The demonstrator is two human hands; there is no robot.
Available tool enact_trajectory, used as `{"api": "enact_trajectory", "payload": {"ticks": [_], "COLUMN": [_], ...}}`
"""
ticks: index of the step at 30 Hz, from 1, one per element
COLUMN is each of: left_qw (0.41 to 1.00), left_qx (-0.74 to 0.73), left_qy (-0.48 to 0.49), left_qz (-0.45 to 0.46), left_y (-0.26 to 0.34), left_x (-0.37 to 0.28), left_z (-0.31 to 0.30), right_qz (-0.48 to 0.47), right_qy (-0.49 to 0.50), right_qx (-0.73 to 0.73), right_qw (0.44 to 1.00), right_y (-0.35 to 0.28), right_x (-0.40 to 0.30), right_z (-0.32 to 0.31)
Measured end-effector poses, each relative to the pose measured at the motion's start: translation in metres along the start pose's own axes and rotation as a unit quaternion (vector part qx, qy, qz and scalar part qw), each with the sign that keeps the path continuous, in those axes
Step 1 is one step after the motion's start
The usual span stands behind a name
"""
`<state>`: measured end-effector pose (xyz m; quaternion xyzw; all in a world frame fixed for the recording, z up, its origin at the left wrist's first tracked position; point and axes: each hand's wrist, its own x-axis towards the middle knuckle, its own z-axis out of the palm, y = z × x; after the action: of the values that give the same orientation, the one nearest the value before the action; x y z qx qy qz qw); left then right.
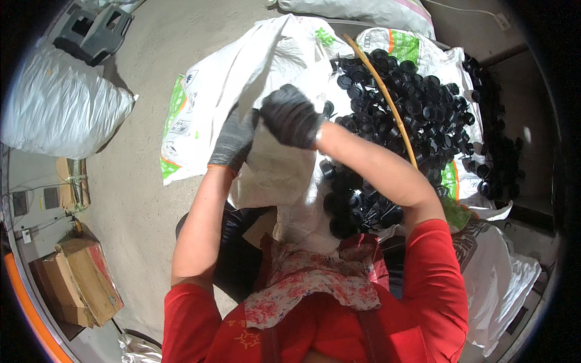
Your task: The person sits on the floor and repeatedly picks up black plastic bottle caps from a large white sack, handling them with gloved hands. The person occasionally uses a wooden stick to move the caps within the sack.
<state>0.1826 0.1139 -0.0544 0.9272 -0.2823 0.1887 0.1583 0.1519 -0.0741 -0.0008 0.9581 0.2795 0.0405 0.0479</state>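
My left hand [234,136], in a dark grey knit glove, grips the gathered edge of a white woven plastic sack [254,59]. Close beside it, my right hand [292,117] is curled in a matching glove; it is blurred, and its fingertips and anything between them are hidden. The sack hangs below both hands towards my lap. On the right, many small black round plastic parts [413,106], some with thin stems, lie heaped on white sacking with green and orange print [404,45]. A thin bamboo stick [386,90] lies across the heap.
At the left stand a full white sack [68,104], a grey plastic stool [97,34] and cardboard boxes [88,281] on the floor. Another filled sack [358,11] lies beyond the heap. More black parts [501,154] lie at the far right, with clear plastic sheeting [494,281] nearer me.
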Motion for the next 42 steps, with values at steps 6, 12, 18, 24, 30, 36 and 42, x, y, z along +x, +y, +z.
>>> {"api": "enact_trajectory", "payload": {"ticks": [6, 12, 18, 24, 30, 36, 42], "left_qw": [0.745, 0.762, 0.7, 0.84, 0.853, 0.954, 0.873], "left_qx": [-0.513, -0.487, -0.572, -0.476, -0.455, -0.287, -0.454], "left_qy": [0.005, 0.017, -0.063, -0.108, -0.118, -0.083, -0.167], "left_qz": [-0.427, -0.427, -0.422, -0.235, -0.227, 0.009, -0.064], "left_y": [0.052, 0.065, 0.086, 0.089, 0.087, 0.103, 0.168], "left_x": [0.049, 0.039, 0.032, 0.01, 0.007, 0.005, -0.039], "left_z": [-0.097, -0.092, -0.086, -0.073, -0.068, -0.054, -0.034], "right_qz": [0.062, 0.227, 0.435, 0.397, 0.285, 0.243, 0.207], "right_qy": [-0.168, 0.371, -0.053, -0.218, -0.219, -0.132, 0.163], "right_qx": [-0.046, 0.334, 0.253, 0.121, 0.144, 0.076, 0.17], "right_qw": [0.983, 0.836, 0.863, 0.884, 0.922, 0.958, 0.949], "right_y": [0.056, 0.085, 0.141, 0.087, 0.064, 0.016, -0.027], "right_x": [-0.019, -0.058, -0.141, -0.104, -0.133, -0.206, -0.234], "right_z": [0.043, 0.02, 0.126, 0.167, 0.164, 0.073, -0.034]}}
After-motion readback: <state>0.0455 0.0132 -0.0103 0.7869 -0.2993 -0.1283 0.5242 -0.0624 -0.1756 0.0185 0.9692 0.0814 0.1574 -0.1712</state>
